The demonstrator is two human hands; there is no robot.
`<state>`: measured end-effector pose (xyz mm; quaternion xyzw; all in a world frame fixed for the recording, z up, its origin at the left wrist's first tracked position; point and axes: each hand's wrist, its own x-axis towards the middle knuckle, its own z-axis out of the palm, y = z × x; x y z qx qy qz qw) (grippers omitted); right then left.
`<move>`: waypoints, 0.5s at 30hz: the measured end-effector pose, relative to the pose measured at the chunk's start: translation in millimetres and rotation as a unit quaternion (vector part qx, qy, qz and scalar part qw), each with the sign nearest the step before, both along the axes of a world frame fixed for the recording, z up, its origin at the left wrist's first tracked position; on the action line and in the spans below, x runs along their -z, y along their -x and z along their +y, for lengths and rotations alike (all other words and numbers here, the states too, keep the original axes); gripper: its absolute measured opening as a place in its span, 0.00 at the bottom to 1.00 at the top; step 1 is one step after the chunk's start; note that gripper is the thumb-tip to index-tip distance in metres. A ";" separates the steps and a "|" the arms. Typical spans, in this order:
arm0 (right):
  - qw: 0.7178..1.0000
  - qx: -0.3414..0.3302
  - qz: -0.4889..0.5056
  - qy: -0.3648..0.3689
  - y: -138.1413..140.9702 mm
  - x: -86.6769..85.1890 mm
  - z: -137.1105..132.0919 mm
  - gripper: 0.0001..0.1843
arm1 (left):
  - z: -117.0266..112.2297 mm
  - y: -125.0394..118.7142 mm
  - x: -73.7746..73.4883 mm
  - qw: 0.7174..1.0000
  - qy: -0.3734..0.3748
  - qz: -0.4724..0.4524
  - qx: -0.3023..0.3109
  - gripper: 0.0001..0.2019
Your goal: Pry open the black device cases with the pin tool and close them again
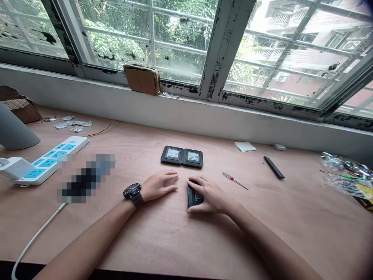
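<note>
head | your right hand point(212, 196) closes around a black case point(191, 197), fingers gripping its ends | case lies long axis away from you, right hand nearer | left hand point(159, 186) open, flat, just beside it

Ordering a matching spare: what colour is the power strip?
The power strip is white with blue socket panels, best seen in the head view.

From your head, the camera faces forward and down over your left hand point(159, 186) and right hand point(210, 195), toward a window point(180, 39).
</note>
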<state>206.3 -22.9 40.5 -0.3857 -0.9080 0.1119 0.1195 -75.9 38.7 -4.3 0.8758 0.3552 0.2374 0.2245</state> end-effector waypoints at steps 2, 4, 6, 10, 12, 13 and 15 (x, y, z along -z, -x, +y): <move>1.000 0.002 -0.001 -0.010 1.9 0.5 -1.9 0.50 | 0.2 -0.4 0.2 1.000 -0.006 0.002 0.002 0.26; 1.000 0.008 0.001 -0.019 4.7 1.5 -3.3 0.50 | 0.0 -1.0 0.0 1.000 -0.012 0.004 0.004 0.25; 0.999 0.015 0.003 -0.029 7.5 2.5 -3.6 0.50 | -0.5 -1.4 -1.0 1.000 -0.016 0.007 0.006 0.25; 0.999 0.015 -0.013 -0.037 4.4 1.1 -3.6 0.50 | -2.4 -0.2 -7.8 0.999 -0.033 0.024 0.013 0.23; 0.999 0.011 -0.032 -0.039 -5.0 0.4 -6.7 0.53 | -6.1 0.2 -13.7 0.997 -0.065 0.046 0.021 0.19; 0.998 0.010 -0.042 -0.043 -11.4 1.2 -9.5 0.55 | -9.4 -0.4 -16.6 0.994 -0.088 0.062 0.027 0.16; 0.997 0.014 -0.055 -0.057 -25.3 6.0 -17.2 0.60 | -19.8 -4.5 -20.5 0.984 -0.148 0.086 0.042 0.12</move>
